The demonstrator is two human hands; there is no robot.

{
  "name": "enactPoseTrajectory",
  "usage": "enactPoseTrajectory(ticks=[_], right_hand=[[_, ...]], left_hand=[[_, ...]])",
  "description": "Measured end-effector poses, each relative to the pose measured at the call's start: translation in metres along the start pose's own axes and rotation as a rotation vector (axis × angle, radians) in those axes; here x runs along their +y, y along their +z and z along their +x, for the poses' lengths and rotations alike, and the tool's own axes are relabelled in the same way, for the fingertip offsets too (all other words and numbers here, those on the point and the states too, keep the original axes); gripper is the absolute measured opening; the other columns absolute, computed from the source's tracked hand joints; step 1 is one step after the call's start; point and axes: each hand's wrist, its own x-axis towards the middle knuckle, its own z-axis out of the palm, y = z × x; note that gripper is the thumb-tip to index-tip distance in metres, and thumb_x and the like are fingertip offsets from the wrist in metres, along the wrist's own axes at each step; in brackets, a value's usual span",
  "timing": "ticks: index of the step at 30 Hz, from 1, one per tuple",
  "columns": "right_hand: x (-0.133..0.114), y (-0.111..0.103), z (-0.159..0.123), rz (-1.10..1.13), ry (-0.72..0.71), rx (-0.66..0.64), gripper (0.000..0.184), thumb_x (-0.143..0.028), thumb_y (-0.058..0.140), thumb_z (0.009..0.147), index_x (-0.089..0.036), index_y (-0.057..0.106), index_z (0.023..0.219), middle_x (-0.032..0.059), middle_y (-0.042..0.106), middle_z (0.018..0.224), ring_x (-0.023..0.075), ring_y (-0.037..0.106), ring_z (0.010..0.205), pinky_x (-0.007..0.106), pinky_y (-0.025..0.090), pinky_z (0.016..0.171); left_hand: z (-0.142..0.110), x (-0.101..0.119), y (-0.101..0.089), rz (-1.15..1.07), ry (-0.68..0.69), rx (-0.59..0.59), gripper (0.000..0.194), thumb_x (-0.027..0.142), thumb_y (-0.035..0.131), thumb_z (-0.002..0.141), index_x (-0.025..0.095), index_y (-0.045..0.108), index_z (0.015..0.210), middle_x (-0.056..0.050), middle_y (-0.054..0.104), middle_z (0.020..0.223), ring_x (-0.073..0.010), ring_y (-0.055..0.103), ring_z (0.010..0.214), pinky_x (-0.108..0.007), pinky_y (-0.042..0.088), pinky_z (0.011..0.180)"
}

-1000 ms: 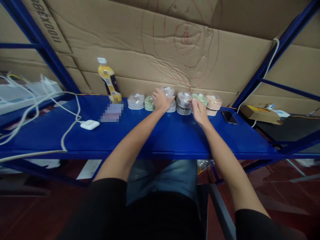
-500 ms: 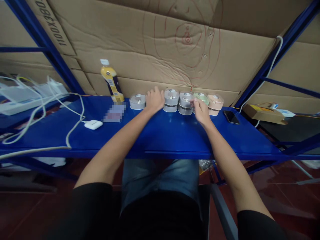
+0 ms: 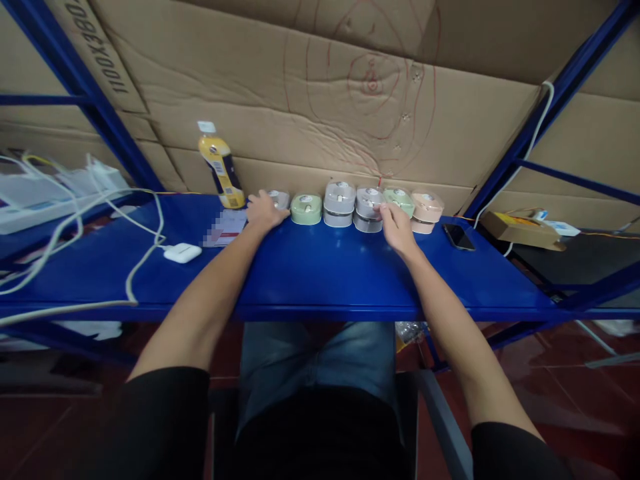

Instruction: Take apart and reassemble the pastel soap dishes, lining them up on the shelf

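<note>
Left hand (image 3: pixel 264 212): shifted from rounded green plastic box (image 3: pixel 306 209) to rounded grey plastic box (image 3: pixel 281 198) at its 9 o'clock; grip apart. Right hand (image 3: pixel 398 227): remains at stacked grey boxes' (image 3: pixel 369 219) 4 o'clock; cannot tell grip.

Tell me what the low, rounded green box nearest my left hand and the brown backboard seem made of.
Low, rounded green box: probably smooth, glossy plastic, judging by highlights on its top, though coated metal is possible. Brown backboard: almost certainly matte cardboard, from its creases and printed lettering.
</note>
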Motion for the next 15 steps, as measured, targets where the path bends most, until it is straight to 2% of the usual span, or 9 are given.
enactPoseTrajectory(ticks=[2, 4, 6, 8, 9, 11, 13, 15], right_hand=[[-0.001, 0.0, 0.0, 0.003, -0.009, 0.018, 0.07, -0.077, 0.035, 0.111, -0.024, 0.081, 0.1, 0.0136, 0.081, 0.106, 0.0334, 0.076, 0.109, 0.058, 0.06, 0.106], [-0.004, -0.001, -0.001, -0.006, -0.01, 0.028, 0.063, -0.073, 0.041, 0.111, -0.025, 0.079, 0.096, 0.0125, 0.08, 0.1, 0.0316, 0.075, 0.101, 0.056, 0.061, 0.102], [-0.009, 0.0, -0.002, -0.005, -0.009, 0.023, 0.054, -0.071, 0.05, 0.109, -0.026, 0.079, 0.098, 0.0112, 0.08, 0.1, 0.03, 0.075, 0.098, 0.053, 0.062, 0.097], [-0.017, 0.002, -0.006, 0.018, -0.038, -0.027, 0.049, -0.071, 0.061, 0.103, -0.026, 0.079, 0.111, 0.011, 0.08, 0.109, 0.0303, 0.075, 0.103, 0.051, 0.063, 0.095], [-0.021, 0.004, -0.008, 0.033, -0.07, -0.071, 0.052, -0.073, 0.068, 0.099, -0.027, 0.079, 0.121, 0.0117, 0.079, 0.118, 0.0314, 0.075, 0.108, 0.051, 0.064, 0.096], [-0.028, 0.008, -0.013, 0.053, -0.16, -0.179, 0.073, -0.076, 0.08, 0.088, -0.026, 0.072, 0.142, 0.0148, 0.074, 0.141, 0.036, 0.073, 0.126, 0.055, 0.063, 0.107], [-0.034, 0.014, -0.018, 0.051, -0.25, -0.292, 0.1, -0.079, 0.089, 0.079, -0.025, 0.062, 0.159, 0.018, 0.062, 0.162, 0.0411, 0.062, 0.149, 0.058, 0.053, 0.124], [-0.037, 0.019, -0.023, 0.039, -0.29, -0.406, 0.118, -0.081, 0.093, 0.073, -0.024, 0.054, 0.168, 0.0191, 0.052, 0.174, 0.0435, 0.049, 0.163, 0.059, 0.042, 0.136]], left_hand=[[0.0, -0.003, -0.007, -0.094, 0.017, 0.058, 0.099, 0.061, 0.092, 0.085, 0.001, 0.049, 0.15, -0.036, 0.05, 0.163, -0.0536, 0.052, 0.153, -0.066, 0.043, 0.125], [-0.003, -0.007, -0.018, -0.186, 0.078, 0.136, 0.097, 0.062, 0.091, 0.087, 0.001, 0.048, 0.149, -0.03, 0.053, 0.161, -0.0524, 0.05, 0.153, -0.068, 0.04, 0.128], [-0.011, -0.011, -0.028, -0.248, 0.199, 0.19, 0.095, 0.058, 0.092, 0.085, 0.005, 0.049, 0.151, -0.024, 0.056, 0.159, -0.0504, 0.05, 0.154, -0.067, 0.039, 0.13], [-0.028, -0.014, -0.036, -0.287, 0.38, 0.176, 0.092, 0.051, 0.094, 0.08, 0.013, 0.052, 0.152, -0.021, 0.061, 0.157, -0.0477, 0.053, 0.153, -0.064, 0.042, 0.13], [-0.039, -0.014, -0.039, -0.299, 0.479, 0.138, 0.091, 0.048, 0.095, 0.077, 0.017, 0.054, 0.152, -0.02, 0.063, 0.157, -0.0466, 0.056, 0.152, -0.063, 0.044, 0.13], [-0.064, -0.013, -0.039, -0.302, 0.685, -0.01, 0.09, 0.045, 0.091, 0.074, 0.021, 0.054, 0.153, -0.019, 0.064, 0.158, -0.0447, 0.06, 0.15, -0.062, 0.048, 0.129], [-0.087, -0.01, -0.035, -0.288, 0.868, -0.194, 0.091, 0.046, 0.088, 0.074, 0.019, 0.055, 0.155, -0.02, 0.064, 0.161, -0.0455, 0.063, 0.149, -0.063, 0.049, 0.128], [-0.103, -0.006, -0.027, -0.277, 0.989, -0.355, 0.091, 0.046, 0.086, 0.073, 0.019, 0.056, 0.155, -0.02, 0.065, 0.161, -0.0462, 0.064, 0.148, -0.063, 0.05, 0.127]])
